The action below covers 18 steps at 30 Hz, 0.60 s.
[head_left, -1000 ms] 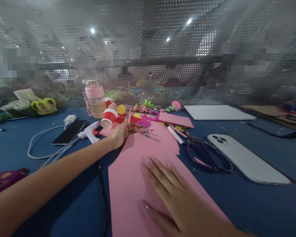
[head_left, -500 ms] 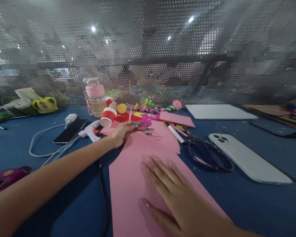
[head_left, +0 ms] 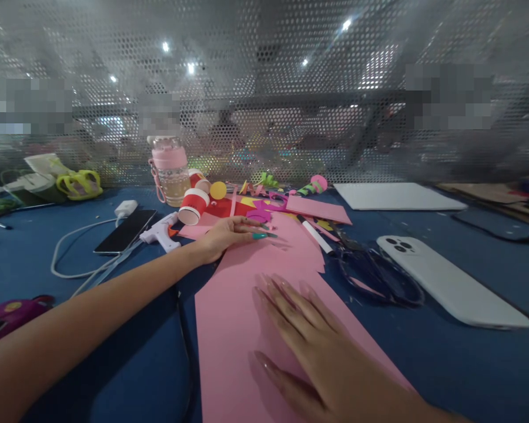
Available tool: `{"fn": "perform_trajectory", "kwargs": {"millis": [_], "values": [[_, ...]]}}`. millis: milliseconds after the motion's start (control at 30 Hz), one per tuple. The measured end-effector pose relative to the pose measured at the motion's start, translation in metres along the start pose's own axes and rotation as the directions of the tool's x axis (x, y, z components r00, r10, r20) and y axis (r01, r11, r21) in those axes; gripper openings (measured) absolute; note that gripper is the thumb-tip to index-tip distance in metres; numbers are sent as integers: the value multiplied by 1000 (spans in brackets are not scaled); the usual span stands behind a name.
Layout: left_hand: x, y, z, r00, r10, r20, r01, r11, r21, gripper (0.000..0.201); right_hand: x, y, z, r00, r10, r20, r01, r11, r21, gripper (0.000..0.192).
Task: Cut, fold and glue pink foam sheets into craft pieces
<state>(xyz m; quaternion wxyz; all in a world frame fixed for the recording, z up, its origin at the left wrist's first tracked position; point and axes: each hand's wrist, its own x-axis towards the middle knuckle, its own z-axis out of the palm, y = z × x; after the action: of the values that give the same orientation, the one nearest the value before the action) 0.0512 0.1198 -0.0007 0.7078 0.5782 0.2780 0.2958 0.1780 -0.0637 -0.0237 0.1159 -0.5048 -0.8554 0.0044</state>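
My right hand (head_left: 311, 341) lies flat, fingers spread, on a large sheet of pink paper (head_left: 229, 352) at the front of the table. Farther out, my left hand (head_left: 231, 237) reaches over more pink paper (head_left: 297, 247), fingers stretched forward and a teal nail on the thumb. I see nothing held in it. Just beyond its fingertips lie magenta paper cut-outs (head_left: 260, 217). A red and white paper cup (head_left: 193, 207) rests tipped on its side behind the left wrist. Dark-handled scissors (head_left: 379, 276) and a white marker (head_left: 318, 236) lie right of the paper.
A white glue gun (head_left: 162, 231), a black phone (head_left: 127, 232) and a charger cable (head_left: 70, 238) are on the left. A pink-lidded bottle (head_left: 170, 170) stands behind them. At right lie a white phone (head_left: 449, 282) and a white board (head_left: 397, 197). Perforated metal (head_left: 264, 76) rises behind the table.
My left hand has turned slightly and its fingers have straightened, so the teal thumbnail now shows lower, over the pink paper. The right hand stays flat in place.
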Motion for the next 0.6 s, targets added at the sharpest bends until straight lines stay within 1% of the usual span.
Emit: {"fn": "perform_trajectory", "kwargs": {"millis": [133,267,333,400,433,467,500,533,600], "values": [[1,-2,-3,996,59,63,-68,985,161,32,0,1,1,1000,-7,-18,7,1000,0,62],[0,-3,-6,991,94,93,-119,937,328,38,-2,1,1,1000,4,-20,-4,1000,-11,63],[-2,-2,-5,985,140,102,-172,863,474,38,-4,0,3,998,33,-54,-35,999,-41,63],[-4,-1,-2,971,193,141,-239,763,601,34,-6,0,4,990,60,-129,-71,995,-75,65],[-5,-1,-1,965,207,161,-262,728,634,32,-6,1,4,982,71,-177,-88,992,-87,66],[-6,-1,0,962,216,170,-274,717,641,31,-5,3,4,970,77,-229,-101,990,-95,68],[-7,-1,1,962,222,161,-274,734,622,30,-3,5,3,954,84,-287,-117,988,-99,68],[-7,-1,2,965,225,134,-261,770,583,31,-1,8,2,930,98,-355,-141,985,-97,68],[-7,-2,2,977,206,52,-206,862,463,32,6,17,-4,862,162,-481,-212,976,-53,67]]}}
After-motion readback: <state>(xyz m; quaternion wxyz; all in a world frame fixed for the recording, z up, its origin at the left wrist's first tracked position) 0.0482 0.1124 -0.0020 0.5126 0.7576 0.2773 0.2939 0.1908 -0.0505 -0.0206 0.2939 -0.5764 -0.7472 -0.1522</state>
